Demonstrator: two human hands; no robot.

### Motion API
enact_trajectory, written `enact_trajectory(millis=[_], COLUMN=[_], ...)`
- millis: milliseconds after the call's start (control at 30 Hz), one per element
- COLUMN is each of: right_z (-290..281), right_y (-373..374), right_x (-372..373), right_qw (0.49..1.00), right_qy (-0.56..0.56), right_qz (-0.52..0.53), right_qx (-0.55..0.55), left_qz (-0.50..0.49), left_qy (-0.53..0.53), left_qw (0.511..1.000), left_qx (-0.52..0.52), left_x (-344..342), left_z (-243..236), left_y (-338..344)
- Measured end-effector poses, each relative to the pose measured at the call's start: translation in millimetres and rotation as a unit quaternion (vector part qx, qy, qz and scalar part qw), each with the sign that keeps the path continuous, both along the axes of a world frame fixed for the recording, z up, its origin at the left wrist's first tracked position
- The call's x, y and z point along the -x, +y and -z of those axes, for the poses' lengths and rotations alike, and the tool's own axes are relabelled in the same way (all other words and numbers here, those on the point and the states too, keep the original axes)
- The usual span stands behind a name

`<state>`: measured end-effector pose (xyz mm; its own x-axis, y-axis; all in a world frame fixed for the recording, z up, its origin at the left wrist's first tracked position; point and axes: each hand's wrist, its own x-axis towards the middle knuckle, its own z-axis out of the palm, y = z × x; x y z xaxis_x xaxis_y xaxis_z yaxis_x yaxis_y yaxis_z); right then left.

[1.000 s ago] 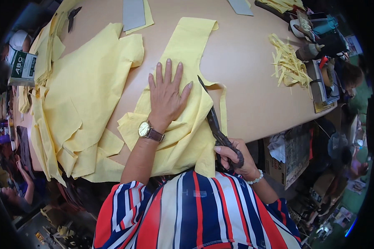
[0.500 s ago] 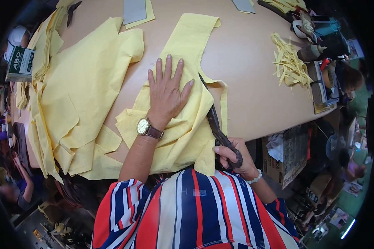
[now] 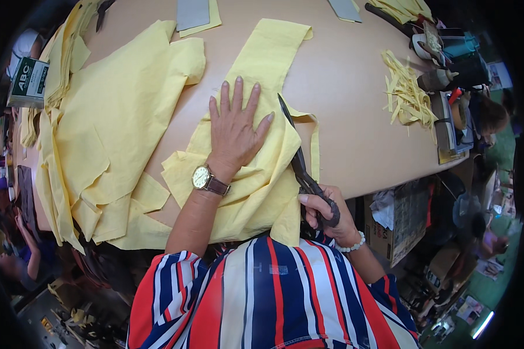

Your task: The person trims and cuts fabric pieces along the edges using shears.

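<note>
- Head view: we see the yellow cloth on the table, flat at its far end and rumpled into folds nearer the body, its near corner overlapping the striped shirt.
- Our left hand lies palm down on that cloth, fingers spread apart and clamped on nothing; a watch circles its wrist.
- Our right hand, with a beaded bracelet at the wrist, is wrapped around the handles of the dark scissors.
- We see their tip at the cloth's curved right edge, beside a narrow strip; we cannot tell how far apart the blades stand.
- Left of our left hand, a larger spread of yellow fabric covers the table.
- Well to the right, we find a tangled heap of yellow offcuts.
</note>
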<state>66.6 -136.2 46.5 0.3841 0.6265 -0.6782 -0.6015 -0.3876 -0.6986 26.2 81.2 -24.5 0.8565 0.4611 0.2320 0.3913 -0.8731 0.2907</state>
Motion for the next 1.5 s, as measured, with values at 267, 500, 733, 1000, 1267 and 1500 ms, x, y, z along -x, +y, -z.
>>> enact_trajectory(millis=[267,500,733,1000,1267,1500], right_z=[3,2,1,4,5,8], right_y=[-1,-2,6,13,15,15], right_x=[4,7,4,9,18,22], right_qw=[1.000,1.000,1.000,0.999,0.999,0.998], right_qy=[0.007,-0.003,-0.012,-0.002,0.004,0.009], right_qz=[0.007,0.000,-0.003,0.025,0.036,0.041], right_qx=[0.006,0.011,0.000,-0.023,-0.034,-0.049], left_qz=[-0.003,-0.008,-0.014,-0.023,-0.046,-0.060], left_qy=[-0.019,-0.016,-0.018,-0.013,-0.024,-0.011], left_qw=[1.000,1.000,1.000,0.999,0.998,0.998], left_qx=[0.011,-0.001,0.011,0.021,0.019,0.026], left_x=[3,3,6,8,10,12], left_z=[1,2,0,-2,0,0], left_y=[-1,-2,-6,-10,-18,-22])
